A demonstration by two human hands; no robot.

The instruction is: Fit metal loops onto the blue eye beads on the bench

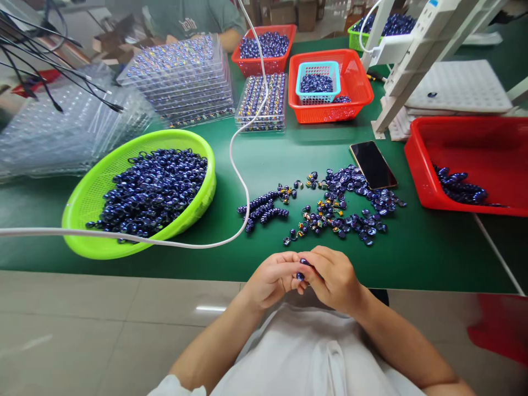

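Observation:
My left hand and my right hand meet at the table's near edge, fingers closed. Between their fingertips shows a small glossy dark-blue piece. Another bit of dark blue peeks out just above it; the fingers hide whether the two are joined. Right beyond my hands lies a loose pile of similar dark-blue parts, some with gold-coloured bits. Short stacked rows of dark-blue rings lie to its left.
At left stands a green basket full of dark-blue parts. A white cable crosses the table. A phone touches the pile. Red bins, clear trays and a metal post stand around. A person sits opposite.

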